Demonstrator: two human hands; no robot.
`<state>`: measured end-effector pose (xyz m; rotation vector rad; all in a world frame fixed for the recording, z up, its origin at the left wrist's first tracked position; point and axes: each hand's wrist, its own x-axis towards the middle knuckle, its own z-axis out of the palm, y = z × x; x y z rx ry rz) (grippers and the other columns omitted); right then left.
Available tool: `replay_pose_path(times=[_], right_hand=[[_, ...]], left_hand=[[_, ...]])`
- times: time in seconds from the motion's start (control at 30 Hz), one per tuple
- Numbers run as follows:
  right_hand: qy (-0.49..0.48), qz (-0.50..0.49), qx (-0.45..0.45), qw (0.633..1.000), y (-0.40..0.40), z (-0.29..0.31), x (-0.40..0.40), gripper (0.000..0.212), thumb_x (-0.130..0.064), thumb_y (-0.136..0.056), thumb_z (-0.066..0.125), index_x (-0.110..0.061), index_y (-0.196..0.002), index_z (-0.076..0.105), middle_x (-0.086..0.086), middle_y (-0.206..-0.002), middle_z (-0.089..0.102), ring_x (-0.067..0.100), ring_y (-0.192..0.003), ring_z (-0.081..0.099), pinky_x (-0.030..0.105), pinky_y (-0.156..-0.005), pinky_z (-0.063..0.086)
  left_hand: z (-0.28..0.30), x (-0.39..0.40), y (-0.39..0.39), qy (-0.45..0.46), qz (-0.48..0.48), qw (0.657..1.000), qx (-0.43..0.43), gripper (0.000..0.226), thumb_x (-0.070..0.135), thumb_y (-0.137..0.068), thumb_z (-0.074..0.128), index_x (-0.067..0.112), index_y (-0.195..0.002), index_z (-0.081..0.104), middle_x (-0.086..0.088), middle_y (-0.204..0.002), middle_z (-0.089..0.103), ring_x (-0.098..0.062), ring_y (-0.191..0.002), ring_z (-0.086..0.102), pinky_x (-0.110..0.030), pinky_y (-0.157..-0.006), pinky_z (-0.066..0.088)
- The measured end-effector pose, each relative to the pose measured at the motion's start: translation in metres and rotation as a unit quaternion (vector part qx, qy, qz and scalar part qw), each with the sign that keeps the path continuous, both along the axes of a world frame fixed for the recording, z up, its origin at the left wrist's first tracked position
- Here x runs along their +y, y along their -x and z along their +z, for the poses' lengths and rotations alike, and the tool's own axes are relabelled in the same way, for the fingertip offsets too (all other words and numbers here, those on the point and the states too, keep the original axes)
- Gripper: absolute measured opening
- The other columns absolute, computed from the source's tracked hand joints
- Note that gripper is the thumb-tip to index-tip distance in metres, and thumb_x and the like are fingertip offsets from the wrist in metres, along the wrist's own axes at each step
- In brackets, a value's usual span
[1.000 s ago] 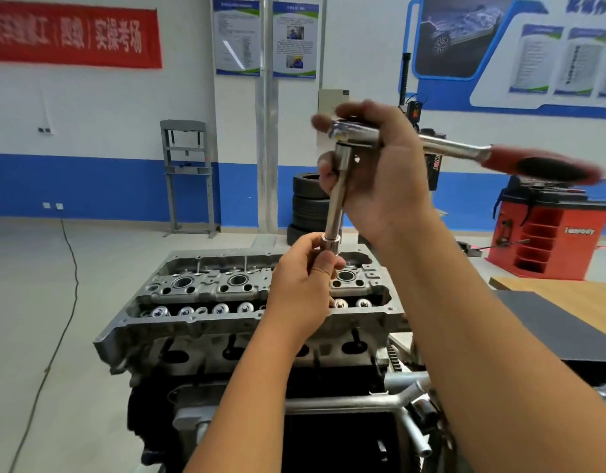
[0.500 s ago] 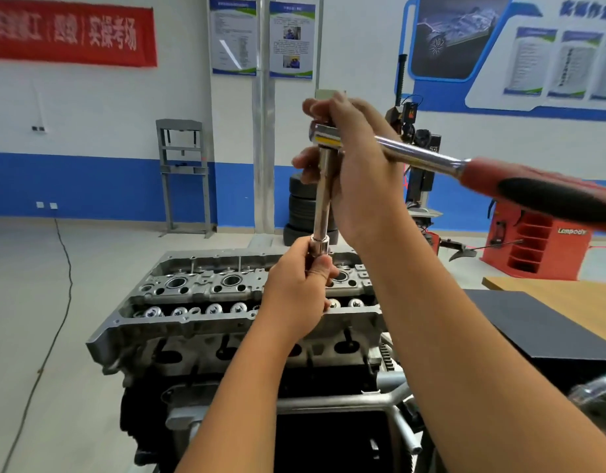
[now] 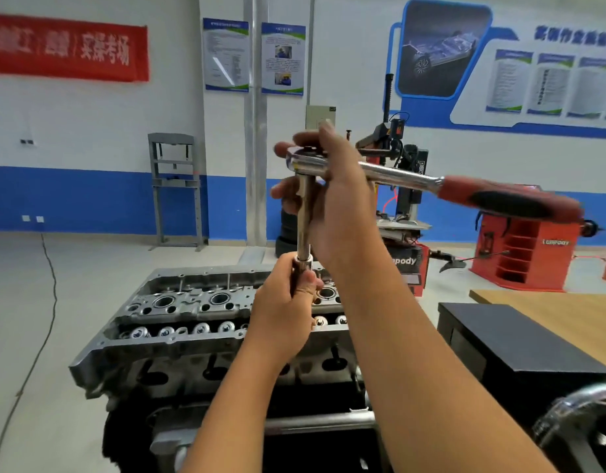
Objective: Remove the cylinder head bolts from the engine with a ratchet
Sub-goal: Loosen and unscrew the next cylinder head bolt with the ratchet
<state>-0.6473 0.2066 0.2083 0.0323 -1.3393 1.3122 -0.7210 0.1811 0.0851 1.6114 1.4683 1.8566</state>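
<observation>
A grey aluminium cylinder head [image 3: 178,312] sits on top of the engine in front of me. Above its right part I hold a chrome ratchet [image 3: 400,175] with a red and black handle that points right. My right hand [image 3: 332,199] grips the ratchet's head and the top of the long extension bar [image 3: 304,227] that hangs down from it. My left hand [image 3: 284,305] grips a dark bolt [image 3: 296,278] seated in the socket at the bar's lower end; most of the bolt is hidden in my fingers.
A black box [image 3: 513,339] and a wooden table [image 3: 567,312] stand close on the right. Behind the engine are stacked tyres [image 3: 286,230], a tyre changer [image 3: 404,199] and a red machine [image 3: 526,254]. A cable [image 3: 49,274] runs over the floor at left.
The ratchet handle has swung a little while both hands kept their grip. The view has shifted slightly; bar and bolt stay above the head's right part.
</observation>
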Motion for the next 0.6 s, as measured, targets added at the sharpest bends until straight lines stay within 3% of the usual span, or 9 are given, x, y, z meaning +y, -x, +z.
replay_pose_path(times=[0.1,0.17,0.33,0.4,0.5,0.6], right_hand=[[0.088,0.073,0.011,0.993,-0.010,0.003,0.005,0.028,-0.038,-0.105,0.050,-0.017,-0.092,0.064,0.011,-0.100,0.076,0.022,-0.055,0.060,0.029,-0.056,0.036],[0.087,0.039,0.022,0.995,-0.008,0.003,0.004,0.028,-0.037,-0.105,0.051,-0.015,-0.093,0.064,0.012,-0.098,0.076,0.023,-0.054,0.062,0.029,-0.056,0.039],[-0.078,-0.170,0.047,0.981,0.008,-0.005,-0.003,0.022,-0.022,-0.106,0.057,-0.006,-0.092,0.062,0.015,-0.082,0.062,0.044,-0.057,0.066,0.022,-0.039,0.041],[-0.115,-0.182,0.003,0.977,0.009,-0.004,-0.005,0.020,-0.026,-0.105,0.059,-0.009,-0.097,0.063,0.010,-0.086,0.065,0.037,-0.056,0.069,0.020,-0.041,0.042],[-0.069,-0.082,-0.027,0.994,0.005,-0.002,-0.006,0.029,-0.036,-0.107,0.050,-0.010,-0.102,0.062,0.012,-0.101,0.070,0.024,-0.052,0.067,0.025,-0.044,0.040],[0.030,0.027,0.000,0.999,-0.004,0.001,-0.004,0.031,-0.040,-0.108,0.048,-0.013,-0.097,0.061,0.012,-0.104,0.074,0.024,-0.051,0.061,0.025,-0.049,0.037]], left_hand=[[0.001,0.001,-0.001,0.008,0.024,1.000,0.003,0.023,0.019,-0.106,0.054,0.036,-0.092,0.060,0.013,-0.080,0.069,-0.009,-0.065,0.060,-0.029,-0.058,0.053],[0.000,0.001,-0.006,-0.024,0.078,0.996,0.025,0.025,0.014,-0.104,0.057,0.035,-0.090,0.060,0.015,-0.080,0.069,-0.005,-0.066,0.061,-0.018,-0.057,0.049],[-0.003,0.002,-0.014,-0.062,0.129,0.989,0.041,0.025,0.008,-0.101,0.059,0.031,-0.089,0.061,0.017,-0.073,0.066,-0.005,-0.062,0.059,-0.018,-0.056,0.043],[-0.002,0.001,-0.008,-0.048,0.098,0.993,0.041,0.027,0.011,-0.102,0.056,0.034,-0.088,0.058,0.017,-0.070,0.064,-0.005,-0.057,0.056,-0.017,-0.053,0.043],[0.004,-0.004,0.006,0.021,-0.029,0.999,0.005,0.019,0.023,-0.109,0.047,0.035,-0.100,0.058,0.017,-0.084,0.069,-0.004,-0.063,0.062,-0.019,-0.057,0.053],[0.003,-0.003,0.005,0.025,-0.022,0.999,-0.006,0.020,0.018,-0.109,0.046,0.029,-0.103,0.060,0.013,-0.082,0.070,-0.001,-0.061,0.061,-0.020,-0.056,0.052]])
